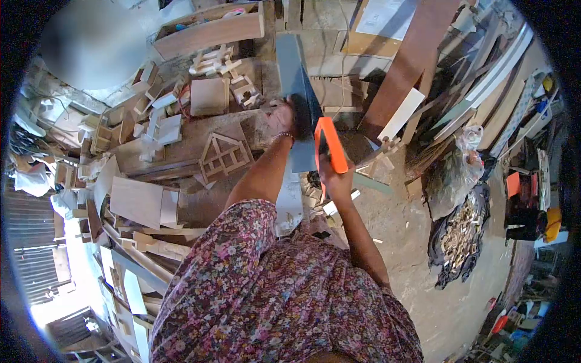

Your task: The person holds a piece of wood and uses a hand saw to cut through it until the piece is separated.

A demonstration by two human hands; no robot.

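My right hand (334,172) is closed around the orange handle of a handsaw (340,148). The saw's dark blade points away from me and lies over a long grey-blue board (290,57). That board runs front to back below the blade. At the board's left edge my left hand (281,116) grips it, close beside the blade; some of its fingers are in shadow and hard to see. Left of my left forearm lies a small wooden lattice frame (224,157) on the workbench (184,130).
A wooden drawer-like box (209,39) stands at the back. Small wooden pieces and a square block (209,97) crowd the left. A brown plank (393,72) leans at right, near stacked wood strips (496,72). A dark plastic sheet (434,257) with wood offcuts lies on the floor.
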